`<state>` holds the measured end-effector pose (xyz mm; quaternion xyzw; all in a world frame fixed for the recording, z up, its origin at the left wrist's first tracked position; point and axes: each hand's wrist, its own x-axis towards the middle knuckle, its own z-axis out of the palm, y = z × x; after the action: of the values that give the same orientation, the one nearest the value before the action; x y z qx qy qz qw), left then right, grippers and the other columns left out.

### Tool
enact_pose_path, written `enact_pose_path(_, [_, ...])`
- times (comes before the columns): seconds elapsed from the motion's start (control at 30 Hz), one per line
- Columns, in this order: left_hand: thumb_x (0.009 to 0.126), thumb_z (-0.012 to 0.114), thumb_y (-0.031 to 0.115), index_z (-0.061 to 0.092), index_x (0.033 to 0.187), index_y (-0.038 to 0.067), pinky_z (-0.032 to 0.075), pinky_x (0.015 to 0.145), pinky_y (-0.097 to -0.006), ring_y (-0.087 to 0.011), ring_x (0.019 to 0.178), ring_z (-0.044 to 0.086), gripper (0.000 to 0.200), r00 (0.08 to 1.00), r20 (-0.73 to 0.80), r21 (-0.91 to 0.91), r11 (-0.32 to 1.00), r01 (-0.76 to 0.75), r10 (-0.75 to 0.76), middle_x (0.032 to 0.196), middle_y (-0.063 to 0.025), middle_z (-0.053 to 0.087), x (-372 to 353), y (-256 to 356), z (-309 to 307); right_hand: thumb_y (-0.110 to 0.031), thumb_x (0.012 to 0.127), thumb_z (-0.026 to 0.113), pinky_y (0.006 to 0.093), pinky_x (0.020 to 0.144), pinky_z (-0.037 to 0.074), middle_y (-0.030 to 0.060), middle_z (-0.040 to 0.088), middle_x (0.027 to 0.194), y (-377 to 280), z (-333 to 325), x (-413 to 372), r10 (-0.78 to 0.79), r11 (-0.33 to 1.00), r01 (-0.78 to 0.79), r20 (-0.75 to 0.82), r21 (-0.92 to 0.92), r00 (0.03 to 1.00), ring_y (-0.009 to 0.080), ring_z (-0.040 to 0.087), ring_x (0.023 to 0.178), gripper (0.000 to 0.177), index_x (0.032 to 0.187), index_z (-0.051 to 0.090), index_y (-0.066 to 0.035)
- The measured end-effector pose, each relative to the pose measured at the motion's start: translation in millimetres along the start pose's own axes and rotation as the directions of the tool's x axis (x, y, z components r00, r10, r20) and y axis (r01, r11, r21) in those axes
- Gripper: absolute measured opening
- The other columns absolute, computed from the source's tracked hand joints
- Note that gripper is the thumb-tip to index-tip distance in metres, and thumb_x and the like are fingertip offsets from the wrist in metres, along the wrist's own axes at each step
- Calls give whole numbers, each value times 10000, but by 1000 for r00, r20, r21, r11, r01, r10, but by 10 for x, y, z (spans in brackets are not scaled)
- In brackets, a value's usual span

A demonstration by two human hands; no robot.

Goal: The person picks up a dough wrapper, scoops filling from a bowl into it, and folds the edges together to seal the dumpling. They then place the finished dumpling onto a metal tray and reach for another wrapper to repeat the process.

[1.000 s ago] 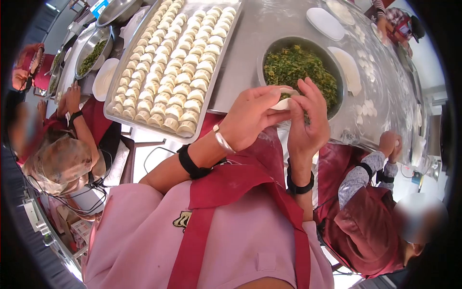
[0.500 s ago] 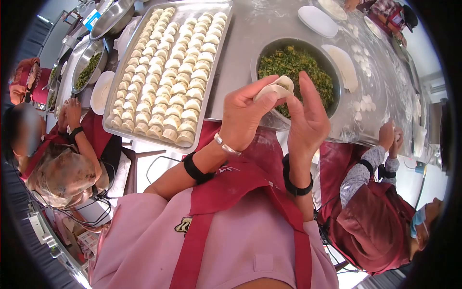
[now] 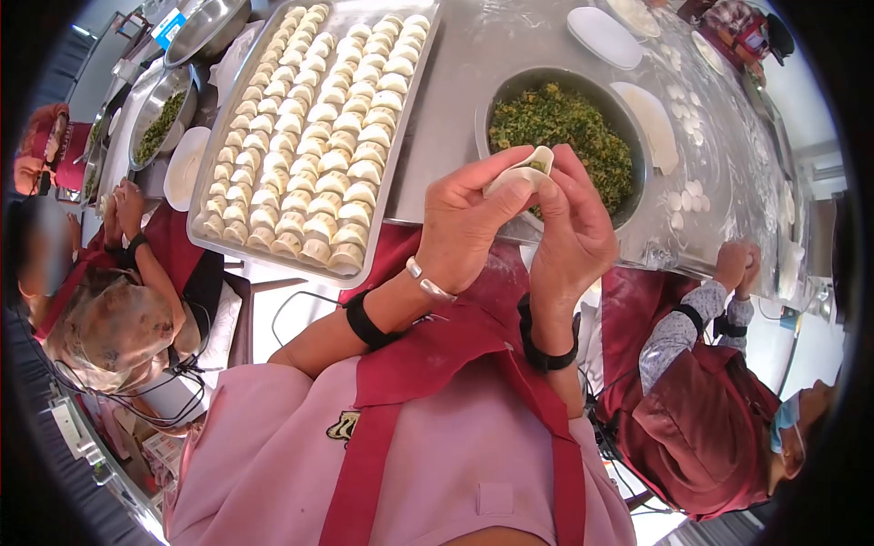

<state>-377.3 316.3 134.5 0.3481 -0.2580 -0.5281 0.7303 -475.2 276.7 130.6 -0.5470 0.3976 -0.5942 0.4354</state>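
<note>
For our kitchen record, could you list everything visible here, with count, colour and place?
table: one, silver, across upper view
wrapper: one, cream, held at centre
tray: one, silver, left of centre
dumplings: dozens, cream, on tray
bowl: one, silver, beyond wrapper
filling: one heap, green, in bowl
side bowls: at least two, silver, upper left
dishes: at least three, whitish, beside tray and bowl
dough pieces: many, white, right
co-workers: at least four, dark-red clothing, both sides
left hand: one, bare, wrapper's left
right hand: one, bare, wrapper's right

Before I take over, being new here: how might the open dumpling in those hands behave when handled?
The dumpling is probably floppy: its thin edge curves between left hand and right hand. It may spill if tipped, since filling shows at its open top.
</note>
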Motion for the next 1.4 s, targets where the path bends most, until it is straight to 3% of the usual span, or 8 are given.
enact_pose_path(0.23, [948,613,46,599,1263,-57,538,875,-256,-128,994,645,332,999,37,92,996,-6,3,1168,-109,670,-17,1,-36,29,828,702,357,971,484,182,677,1182,62,-180,96,-213,959,243,193,-145,958,295,622,1162,189,1016,706,8])
enact_pose_path(0.33, [942,610,50,610,1258,-45,529,843,-238,-104,979,636,330,999,29,156,988,23,-28,1152,-94,676,-19,-11,-115,27,830,709,364,994,470,174,663,1216,-10,-258,95,-24,982,62,210,-178,977,292,587,1218,273,1102,683,18])
enact_pose_path(0.43, [938,606,58,616,1259,-32,517,831,-230,-89,968,629,334,998,41,237,971,43,-54,1128,-82,686,-36,37,-98,30,831,713,371,1025,447,164,650,1245,-77,-223,94,100,995,-102,223,-4,970,282,554,1261,327,1154,662,32])
enact_pose_path(0.53, [967,604,79,557,1316,-45,538,902,-266,-142,1061,631,373,992,127,274,961,-26,-9,1202,-121,651,-24,16,-134,34,832,714,371,1036,441,158,647,1252,-32,-210,73,102,989,-122,219,79,970,262,548,1268,283,1110,667,53])
enact_pose_path(0.93, [936,619,67,636,1223,-47,532,819,-230,-97,953,638,309,996,39,247,967,64,-76,1077,-94,700,-86,76,-57,4,823,717,375,963,495,143,708,1104,-65,-192,72,-302,892,373,277,-255,912,312,610,1192,109,925,681,-9])
enact_pose_path(1.13, [980,569,72,573,1287,-60,550,917,-287,-160,1038,645,335,988,106,370,927,67,-114,1144,-128,669,-82,92,-144,2,801,738,358,975,486,146,694,1159,39,-309,62,-253,911,334,311,-243,916,301,591,1219,230,1026,694,-14])
enact_pose_path(1.23, [983,550,61,550,1315,-55,545,920,-289,-157,1059,633,352,984,154,325,945,34,-88,1182,-129,650,-81,83,-182,0,794,745,360,997,474,153,667,1221,-74,-287,20,-38,991,68,242,-117,970,296,568,1249,264,1054,702,-16])
enact_pose_path(1.4, [986,532,52,524,1344,-52,537,931,-288,-148,1069,623,373,975,176,382,922,60,-137,1211,-123,631,-113,177,-157,-8,789,753,380,1007,470,153,661,1232,-70,-276,50,-124,974,176,313,-144,942,306,561,1255,235,1020,712,-20])
